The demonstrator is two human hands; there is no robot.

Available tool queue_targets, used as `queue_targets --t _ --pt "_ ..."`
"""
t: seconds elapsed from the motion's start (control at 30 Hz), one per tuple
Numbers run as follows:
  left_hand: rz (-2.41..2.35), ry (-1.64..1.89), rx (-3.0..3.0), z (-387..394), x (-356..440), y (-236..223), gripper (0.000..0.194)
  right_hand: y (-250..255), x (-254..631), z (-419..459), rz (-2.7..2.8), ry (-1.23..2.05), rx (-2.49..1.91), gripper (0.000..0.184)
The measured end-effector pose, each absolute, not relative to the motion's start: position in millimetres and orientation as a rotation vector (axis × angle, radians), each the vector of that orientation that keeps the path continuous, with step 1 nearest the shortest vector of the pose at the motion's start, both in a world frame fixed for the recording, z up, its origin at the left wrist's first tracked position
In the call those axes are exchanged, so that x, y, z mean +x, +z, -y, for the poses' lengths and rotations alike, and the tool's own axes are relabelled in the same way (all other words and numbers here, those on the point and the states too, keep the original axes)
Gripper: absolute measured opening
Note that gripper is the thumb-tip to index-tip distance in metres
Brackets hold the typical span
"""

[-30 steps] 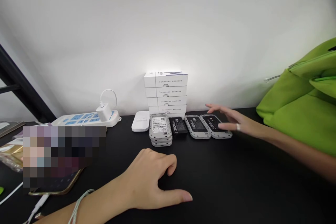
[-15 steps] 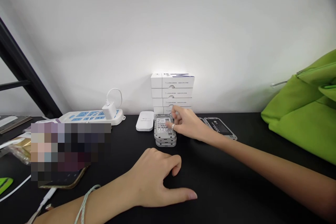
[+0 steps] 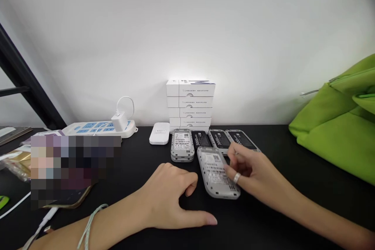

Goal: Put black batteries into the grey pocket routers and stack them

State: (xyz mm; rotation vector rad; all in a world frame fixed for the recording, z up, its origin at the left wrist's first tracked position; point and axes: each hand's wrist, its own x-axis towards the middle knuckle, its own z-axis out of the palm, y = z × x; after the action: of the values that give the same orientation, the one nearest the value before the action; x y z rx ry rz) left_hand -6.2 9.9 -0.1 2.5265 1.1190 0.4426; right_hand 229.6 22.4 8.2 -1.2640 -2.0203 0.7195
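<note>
My right hand [image 3: 249, 170], wearing a ring, pinches the right edge of a grey portable device with its back open [image 3: 218, 174]. A printed label with a QR code shows in that device's bare bay. My left hand [image 3: 172, 197] rests on the black table to the left of it, thumb stretched out and apart from the curled fingers, holding nothing. Beyond the left hand lies a short stack of like grey devices [image 3: 182, 144]. Beside the stack is a black 3000 mAh battery [image 3: 202, 139], and to its right are two devices with batteries in them [image 3: 219, 139].
Several white boxes [image 3: 190, 102] are stacked against the wall, with white covers [image 3: 159, 133] to their left. A power strip [image 3: 129, 129] with a charger, a phone [image 3: 68, 201] and cables lie at left. A green bag [image 3: 340, 125] takes up the right side.
My right hand has lifted the top device off the stack and brought it right and nearer to me. The battery behind has come into sight. My left hand has stayed nearly still.
</note>
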Motion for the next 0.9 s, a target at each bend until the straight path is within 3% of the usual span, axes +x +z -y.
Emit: queue_targets --t 0.3,0.5,0.9 --pt "-1.129 0.420 2.539 -9.5 -4.9 1.7 0.050 -2.0 221.4 -12.5 2.230 0.597 -1.240 0.029" --pt "-1.107 0.464 2.525 -9.9 -5.4 0.1 0.051 26.0 231.2 -56.0 2.309 0.288 -1.178 0.016" --pt "-1.096 0.465 2.535 -8.2 -6.4 0.3 0.047 42.4 213.2 -105.8 2.576 0.534 -1.198 0.066"
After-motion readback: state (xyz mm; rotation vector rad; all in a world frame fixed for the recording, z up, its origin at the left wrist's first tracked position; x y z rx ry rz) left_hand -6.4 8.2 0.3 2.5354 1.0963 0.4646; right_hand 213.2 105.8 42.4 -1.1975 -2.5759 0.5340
